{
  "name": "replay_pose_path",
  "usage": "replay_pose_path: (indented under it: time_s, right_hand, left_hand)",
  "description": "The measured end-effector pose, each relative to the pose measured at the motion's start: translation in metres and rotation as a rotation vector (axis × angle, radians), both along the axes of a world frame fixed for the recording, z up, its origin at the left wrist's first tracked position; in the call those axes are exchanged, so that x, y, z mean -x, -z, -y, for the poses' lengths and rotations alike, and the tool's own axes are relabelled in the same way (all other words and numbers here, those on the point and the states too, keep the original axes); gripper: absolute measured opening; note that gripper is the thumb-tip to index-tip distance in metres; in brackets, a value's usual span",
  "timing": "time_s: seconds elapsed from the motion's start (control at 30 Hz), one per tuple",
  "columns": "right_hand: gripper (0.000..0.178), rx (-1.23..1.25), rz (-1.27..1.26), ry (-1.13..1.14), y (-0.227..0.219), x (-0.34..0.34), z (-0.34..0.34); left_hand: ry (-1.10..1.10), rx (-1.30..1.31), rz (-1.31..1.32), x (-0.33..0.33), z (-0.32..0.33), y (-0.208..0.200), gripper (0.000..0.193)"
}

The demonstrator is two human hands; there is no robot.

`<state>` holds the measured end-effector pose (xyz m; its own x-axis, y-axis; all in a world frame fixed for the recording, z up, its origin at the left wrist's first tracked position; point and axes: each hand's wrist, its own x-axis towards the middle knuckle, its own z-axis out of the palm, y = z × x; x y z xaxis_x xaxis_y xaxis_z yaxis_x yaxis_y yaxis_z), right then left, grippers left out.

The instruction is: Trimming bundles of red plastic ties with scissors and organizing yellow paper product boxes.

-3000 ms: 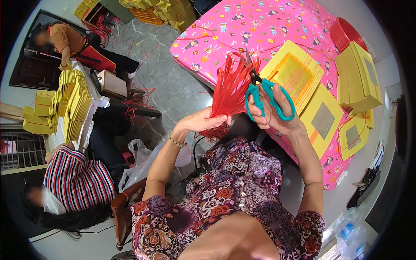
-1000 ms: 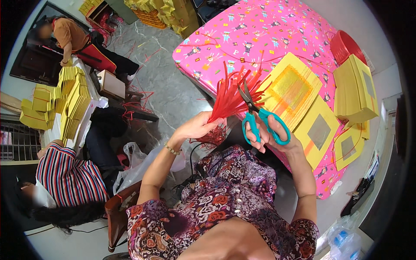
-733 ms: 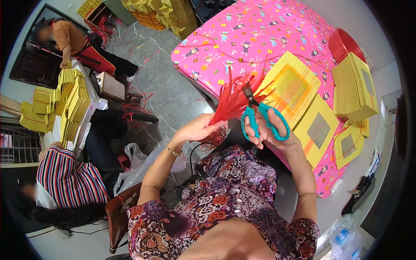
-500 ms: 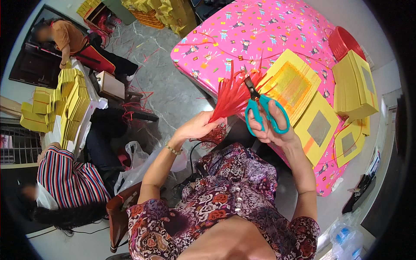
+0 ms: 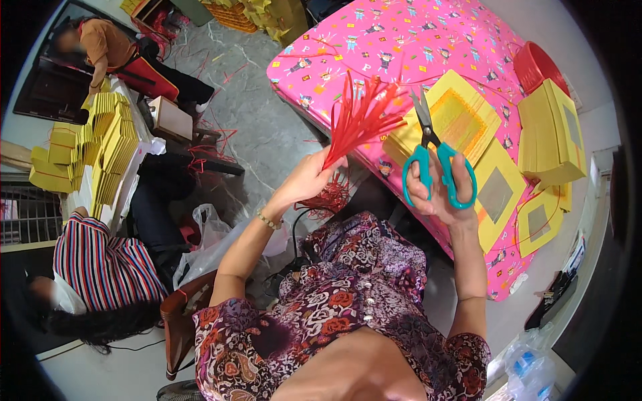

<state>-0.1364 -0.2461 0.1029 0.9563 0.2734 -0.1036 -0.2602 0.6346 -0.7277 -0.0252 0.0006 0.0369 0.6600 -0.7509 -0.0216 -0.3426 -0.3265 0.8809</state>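
Note:
My left hand (image 5: 311,175) is closed round the gathered lower end of a bunch of red strips (image 5: 358,123), whose loose ends fan upward and to the right. A beaded bracelet circles that wrist. In my right hand (image 5: 445,190) is a pair of scissors (image 5: 428,137) with teal handles, my fingers through the loops. Its dark blades point up, slightly parted, to the right of the strips and apart from them. Behind the scissors lies a stack of yellow paper pieces (image 5: 461,110) with an orange-gold panel on top.
A pink patterned cover (image 5: 374,50) lies over the table. On its right are a red basket (image 5: 537,67), a yellow paper stack (image 5: 545,134) and flat yellow pieces. Red scraps (image 5: 328,197) hang below my left hand. Two people sit at the left beside folded yellow paper (image 5: 107,154).
The scissors have moved right, away from the red strips, and their blades now stand more upright. My left hand has risen slightly, still gripping the bunch.

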Motion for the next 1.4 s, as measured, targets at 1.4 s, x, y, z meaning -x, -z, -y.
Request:
replay_pose_path:
  time_s: [1.4]
  right_hand:
    - [0.026,0.659,-0.027,0.149,0.017,-0.011,-0.039]
  left_hand:
    - [-0.422,-0.278,0.341,0.017,0.036,0.016,0.033]
